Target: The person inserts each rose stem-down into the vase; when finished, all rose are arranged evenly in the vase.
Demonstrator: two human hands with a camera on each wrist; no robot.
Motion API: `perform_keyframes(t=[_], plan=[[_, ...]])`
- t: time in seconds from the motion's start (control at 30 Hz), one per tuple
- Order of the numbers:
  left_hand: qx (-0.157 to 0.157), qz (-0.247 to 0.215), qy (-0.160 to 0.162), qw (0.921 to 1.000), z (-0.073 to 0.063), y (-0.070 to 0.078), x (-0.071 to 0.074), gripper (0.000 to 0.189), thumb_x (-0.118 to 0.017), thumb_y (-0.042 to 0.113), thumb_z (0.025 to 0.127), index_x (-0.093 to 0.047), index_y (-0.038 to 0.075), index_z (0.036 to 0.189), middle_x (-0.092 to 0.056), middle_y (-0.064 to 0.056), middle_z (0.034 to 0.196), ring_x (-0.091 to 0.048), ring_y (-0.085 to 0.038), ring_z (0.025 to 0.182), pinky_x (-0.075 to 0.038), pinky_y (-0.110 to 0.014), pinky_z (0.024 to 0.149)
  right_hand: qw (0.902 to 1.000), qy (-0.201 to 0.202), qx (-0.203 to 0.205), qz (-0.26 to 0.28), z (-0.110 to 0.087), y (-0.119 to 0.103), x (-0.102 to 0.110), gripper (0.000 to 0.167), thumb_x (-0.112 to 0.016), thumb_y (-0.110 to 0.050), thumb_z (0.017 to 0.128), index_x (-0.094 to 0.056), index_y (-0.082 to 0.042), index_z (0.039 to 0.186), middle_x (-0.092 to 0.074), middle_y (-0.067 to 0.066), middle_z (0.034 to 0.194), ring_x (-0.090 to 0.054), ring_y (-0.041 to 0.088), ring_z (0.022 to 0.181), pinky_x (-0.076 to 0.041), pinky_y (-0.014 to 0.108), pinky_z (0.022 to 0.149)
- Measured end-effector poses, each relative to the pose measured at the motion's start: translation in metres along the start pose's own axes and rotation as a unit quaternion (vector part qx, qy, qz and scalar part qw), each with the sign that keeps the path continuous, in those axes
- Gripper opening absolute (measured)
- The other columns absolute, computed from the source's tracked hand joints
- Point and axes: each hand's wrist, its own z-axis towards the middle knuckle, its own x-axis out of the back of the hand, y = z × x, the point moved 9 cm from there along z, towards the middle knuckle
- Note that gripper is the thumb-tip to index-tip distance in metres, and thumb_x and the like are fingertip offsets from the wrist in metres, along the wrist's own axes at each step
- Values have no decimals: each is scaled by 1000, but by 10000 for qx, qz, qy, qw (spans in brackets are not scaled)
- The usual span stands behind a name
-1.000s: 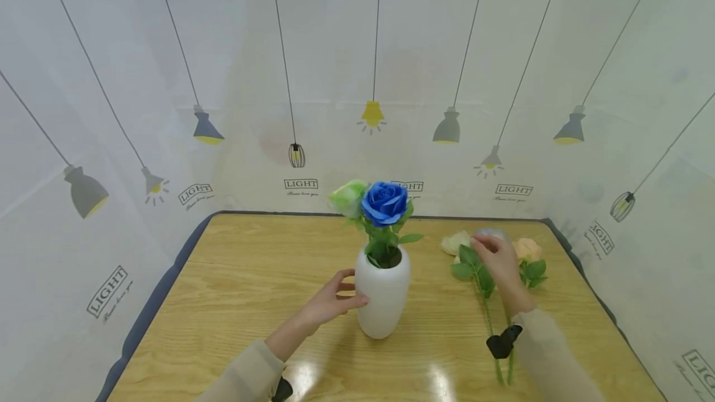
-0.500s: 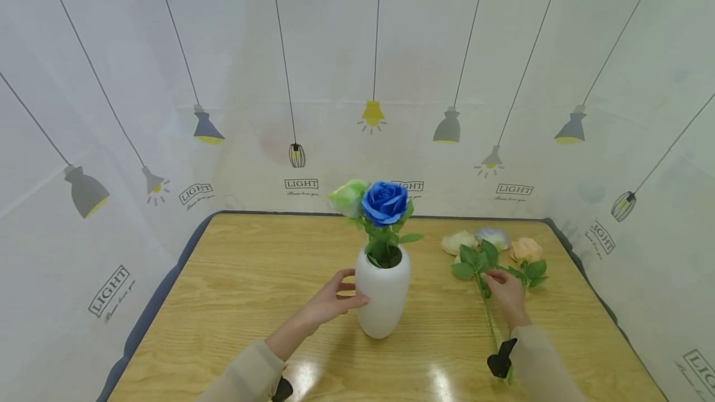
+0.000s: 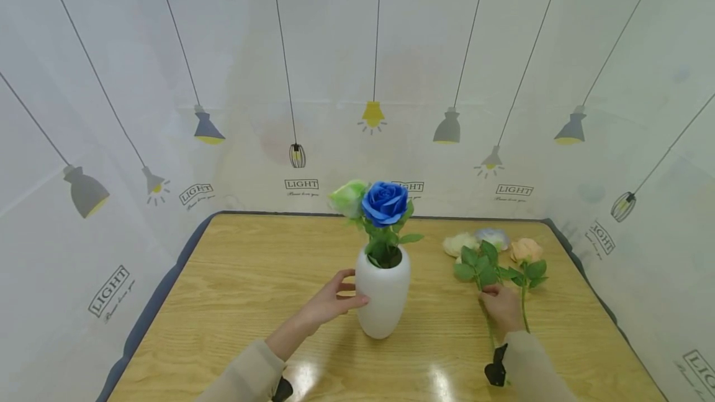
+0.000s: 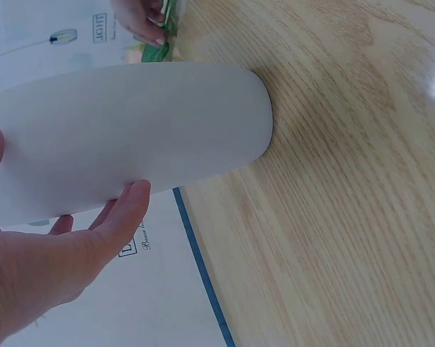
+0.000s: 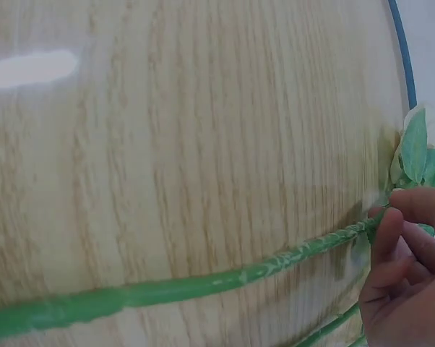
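Note:
A white vase stands upright mid-table, holding a blue rose and a pale green-white flower. My left hand holds the vase by its left side, thumb and fingers spread against the wall. On the right, my right hand pinches a green flower stem between thumb and fingers, just below its leaves. The stem leads up toward a cream-white flower lying at its far end. In the left wrist view, the vase fills much of the picture.
A pale blue-violet flower and a peach rose lie close beside the cream one. Their stems point toward the table's front. A wall sheet printed with lamps surrounds the wooden table at back and sides.
My right hand has come down from over the flower heads toward the front, onto the stem below the leaves. The flower has shifted slightly. My left hand and the vase have stayed put.

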Motion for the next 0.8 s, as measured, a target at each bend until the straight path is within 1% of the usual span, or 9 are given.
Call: perform_keyframes(t=[0.1,0.2,0.3,0.37,0.4,0.47,0.6,0.7,0.8], plan=[[-8,2,-10,10000,1,-2,0,72,-65,34,80,-26,7,135,-39,-20,125,-46,-33,107,-40,-47,80,10000,36,-80,-37,-1,0,-2,30,-54,-10,83,-55,12,103,-56,23,91,-52,36,82,-42,43,67],[-20,-7,-16,10000,1,-2,-1,72,-65,34,80,-26,7,135,-39,-20,125,-46,-33,106,-40,-47,80,9998,18,-190,73,-2,-1,-3,30,-53,-10,84,-54,12,105,-55,25,94,-50,37,86,-41,44,70],[-45,0,-9,10000,1,0,-1,72,-64,33,81,-26,7,135,-39,-20,125,-47,-33,105,-40,-47,80,9994,-93,-199,266,-3,-1,-6,33,-51,-10,85,-52,13,109,-52,27,101,-48,39,92,-40,46,75],[-59,2,-3,10000,0,1,-1,71,-64,31,81,-25,7,135,-38,-21,125,-47,-33,105,-40,-47,79,9986,-213,-182,460,-3,-3,-7,35,-49,-11,86,-50,13,112,-50,27,105,-48,37,92,-40,43,74],[-64,0,-11,10000,-2,5,-1,70,-64,30,82,-25,6,135,-38,-22,125,-47,-34,105,-40,-48,79,9976,-282,-193,608,-4,-4,-8,35,-48,-11,87,-49,13,114,-50,27,105,-48,36,91,-41,42,74],[-58,0,-11,10000,-2,5,-1,70,-64,29,82,-25,5,135,-38,-22,125,-47,-34,105,-40,-48,79,9943,-387,-277,953,-7,-7,-9,36,-47,-10,89,-46,12,117,-51,25,104,-52,32,86,-44,37,70],[-22,29,5,10000,-2,5,-1,71,-64,30,81,-25,6,135,-38,-22,125,-47,-34,105,-40,-48,79,9851,-430,-458,1603,-12,-16,-8,36,-48,-10,90,-43,13,119,-54,18,96,-56,20,70,-47,30,63],[-6,62,41,10000,1,2,0,71,-65,32,81,-26,7,135,-39,-21,125,-47,-33,105,-40,-47,79,9805,-442,-455,1858,-13,-21,-6,38,-49,-13,90,-43,12,119,-55,15,94,-55,13,66,-47,29,62],[-24,57,62,10000,1,1,1,71,-65,32,81,-26,7,135,-39,-21,124,-47,-34,106,-41,-47,78,9770,-449,-361,2055,-13,-26,-4,42,-50,-17,91,-42,12,120,-55,17,96,-55,11,65,-48,27,62]])
